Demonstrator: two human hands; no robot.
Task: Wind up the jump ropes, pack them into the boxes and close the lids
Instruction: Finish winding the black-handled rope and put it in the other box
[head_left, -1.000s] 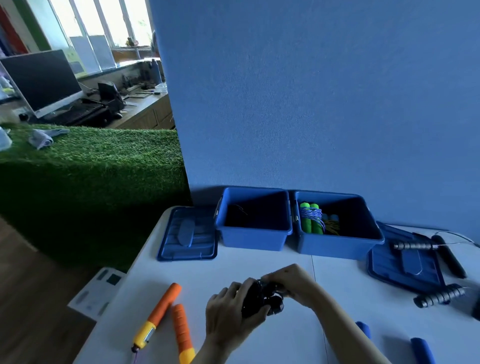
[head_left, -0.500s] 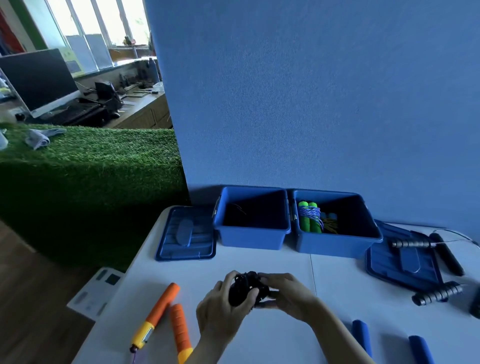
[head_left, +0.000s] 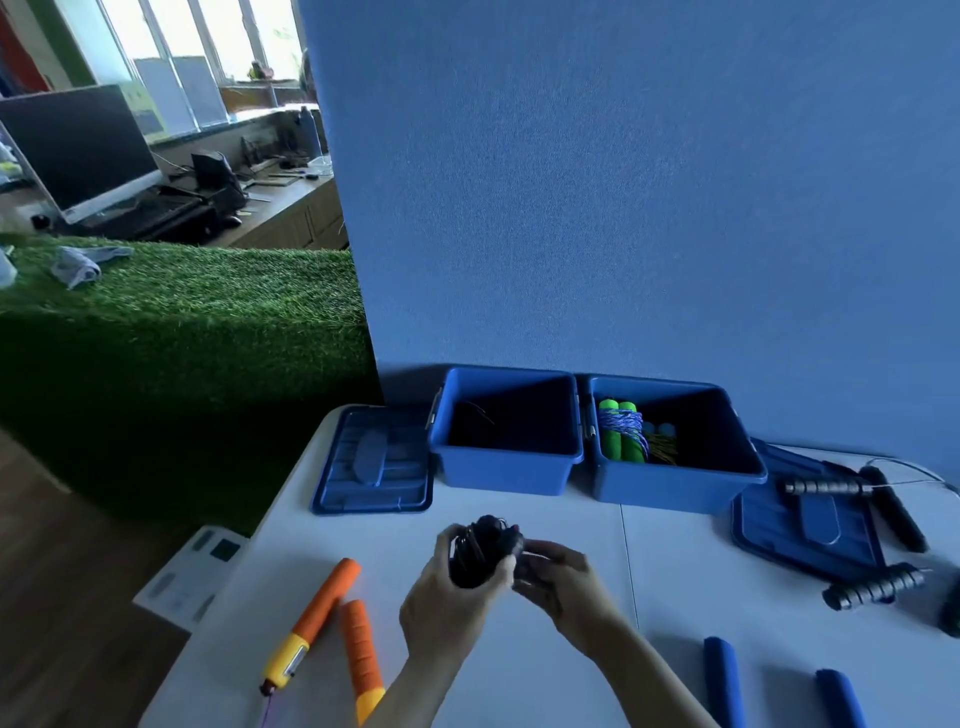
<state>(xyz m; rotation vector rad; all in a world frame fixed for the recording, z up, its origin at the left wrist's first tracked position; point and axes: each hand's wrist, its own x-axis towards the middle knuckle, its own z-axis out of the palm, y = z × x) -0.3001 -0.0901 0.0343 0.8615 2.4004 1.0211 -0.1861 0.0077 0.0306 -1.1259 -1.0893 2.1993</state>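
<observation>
Both hands hold a wound black rope (head_left: 480, 551) above the near middle of the white counter (head_left: 519, 670): the left hand (head_left: 451, 608) wraps its fingers round the bundle, and the right hand (head_left: 558, 574) pinches its right end. Toward the near left corner lie two orange handles (head_left: 332, 618); at the near right edge, two blue handles (head_left: 722, 680). Along the far edge stand two open blue boxes: the left box (head_left: 506, 473) looks dark inside, the right box (head_left: 675, 488) holds a green-handled rope (head_left: 618, 431). A lid (head_left: 371, 462) lies beside each box, with black handles (head_left: 878, 587) by the right one. Behind rises a blue wall (head_left: 623, 182); left of it are artificial turf (head_left: 182, 312), a monitor (head_left: 72, 150) and windows (head_left: 208, 52).
</observation>
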